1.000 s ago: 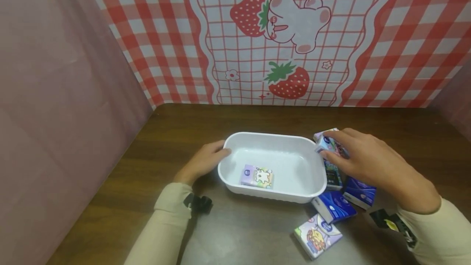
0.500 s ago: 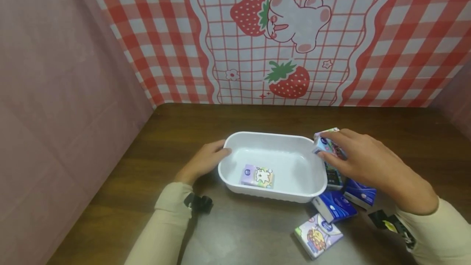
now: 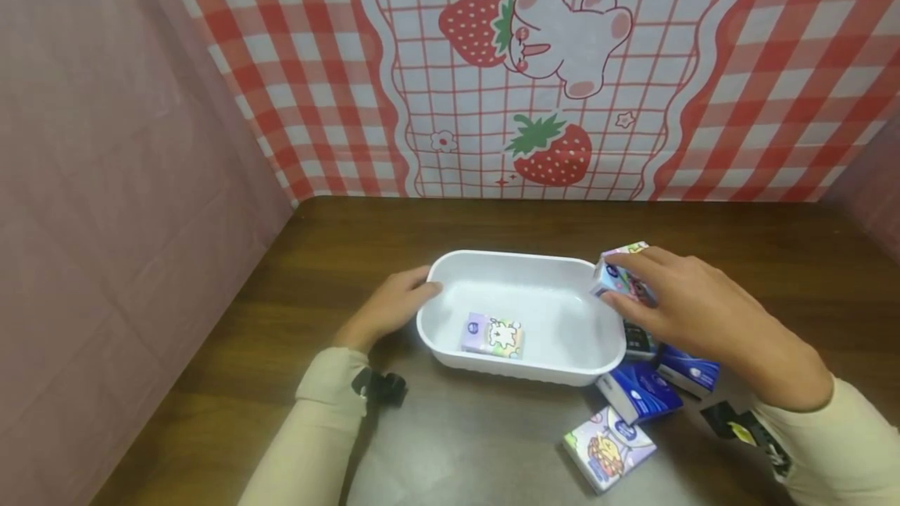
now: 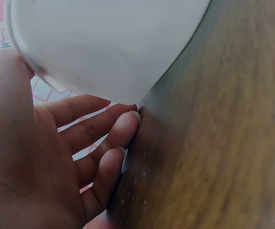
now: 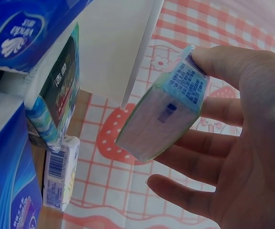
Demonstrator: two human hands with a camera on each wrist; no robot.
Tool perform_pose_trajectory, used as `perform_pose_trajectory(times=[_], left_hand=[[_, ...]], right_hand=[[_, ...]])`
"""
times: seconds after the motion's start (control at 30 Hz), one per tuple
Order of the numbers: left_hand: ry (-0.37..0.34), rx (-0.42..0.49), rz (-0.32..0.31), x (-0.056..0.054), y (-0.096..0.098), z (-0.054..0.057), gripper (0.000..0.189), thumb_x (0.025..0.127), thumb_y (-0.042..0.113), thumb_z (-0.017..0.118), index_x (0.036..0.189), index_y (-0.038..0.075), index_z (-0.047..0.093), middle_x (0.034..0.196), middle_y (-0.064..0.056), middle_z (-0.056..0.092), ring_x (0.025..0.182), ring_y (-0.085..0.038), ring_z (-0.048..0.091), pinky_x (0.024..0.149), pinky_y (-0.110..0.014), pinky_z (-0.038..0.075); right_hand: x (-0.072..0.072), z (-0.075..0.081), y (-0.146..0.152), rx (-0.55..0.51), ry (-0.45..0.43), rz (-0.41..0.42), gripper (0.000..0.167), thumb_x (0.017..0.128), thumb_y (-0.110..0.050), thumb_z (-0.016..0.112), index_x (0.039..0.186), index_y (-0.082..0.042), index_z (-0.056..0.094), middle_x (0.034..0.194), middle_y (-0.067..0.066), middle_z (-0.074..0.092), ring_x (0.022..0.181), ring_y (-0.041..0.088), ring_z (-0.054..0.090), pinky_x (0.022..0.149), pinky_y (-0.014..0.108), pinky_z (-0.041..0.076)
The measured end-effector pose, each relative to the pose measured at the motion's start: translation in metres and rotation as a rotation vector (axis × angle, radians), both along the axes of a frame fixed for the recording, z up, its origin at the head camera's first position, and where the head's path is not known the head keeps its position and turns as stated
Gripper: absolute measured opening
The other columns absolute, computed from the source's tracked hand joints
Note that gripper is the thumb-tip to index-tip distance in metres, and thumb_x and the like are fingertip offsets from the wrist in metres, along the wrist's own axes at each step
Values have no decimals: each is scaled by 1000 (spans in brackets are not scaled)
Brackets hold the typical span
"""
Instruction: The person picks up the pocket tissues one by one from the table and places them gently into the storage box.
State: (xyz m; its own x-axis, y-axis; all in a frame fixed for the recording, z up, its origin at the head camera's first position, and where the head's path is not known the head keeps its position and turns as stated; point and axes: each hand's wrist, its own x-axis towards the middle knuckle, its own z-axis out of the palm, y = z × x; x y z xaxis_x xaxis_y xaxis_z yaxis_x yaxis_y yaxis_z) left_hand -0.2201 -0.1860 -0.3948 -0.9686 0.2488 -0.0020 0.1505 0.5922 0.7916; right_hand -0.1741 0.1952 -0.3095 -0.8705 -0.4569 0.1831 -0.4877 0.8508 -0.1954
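Observation:
A white plastic basin [image 3: 562,318] stands on the table, with one lilac tissue pack [image 3: 492,336] lying flat in it. My left hand [image 3: 390,307] holds the basin's left end, thumb hooked over the rim and fingers along the outside wall. Between thumb and fingers, my right hand [image 3: 710,311] pinches a light-blue tissue pack [image 3: 619,279], raised beside the basin's right rim. The right wrist view shows that pack's [image 5: 166,114] clear wrapping and printed end, tilted in the grip. My right hand partly hides the packs beneath it.
Right of the basin lie a dark tissue pack [image 3: 640,340] and two blue tissue packs [image 3: 640,393]. In front of them is a lilac pack [image 3: 608,450] with a cartoon print. A small white pack [image 5: 61,171] shows behind the dark one. A checked cloth [image 3: 316,92] hangs behind the table.
My right hand has shifted slightly left, bringing the light-blue tissue pack from the pile up to the basin's right rim. My left hand and the basin stay in place.

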Motion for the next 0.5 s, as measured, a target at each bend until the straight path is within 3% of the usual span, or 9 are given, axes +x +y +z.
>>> perform_pose_trajectory(times=[0.27, 0.5], left_hand=[[-12, 4, -4, 0, -1, 1, 42, 100, 34, 55, 137, 15, 62, 114, -3, 69, 99, -19, 63, 94, -44, 49], [-19, -3, 5, -2, -1, -1, 43, 100, 37, 55, 137, 16, 61, 113, -2, 69, 99, -18, 63, 95, -44, 50]], right_hand=[[0, 0, -3, 0, 31, 25, 61, 93, -51, 67, 138, -11, 59, 121, 19, 65, 89, 31, 69, 73, 54, 59], [1, 1, -5, 2, 8, 22, 61, 92, -53, 67, 138, -13, 59, 120, 17, 65, 89, 29, 68, 72, 53, 59]])
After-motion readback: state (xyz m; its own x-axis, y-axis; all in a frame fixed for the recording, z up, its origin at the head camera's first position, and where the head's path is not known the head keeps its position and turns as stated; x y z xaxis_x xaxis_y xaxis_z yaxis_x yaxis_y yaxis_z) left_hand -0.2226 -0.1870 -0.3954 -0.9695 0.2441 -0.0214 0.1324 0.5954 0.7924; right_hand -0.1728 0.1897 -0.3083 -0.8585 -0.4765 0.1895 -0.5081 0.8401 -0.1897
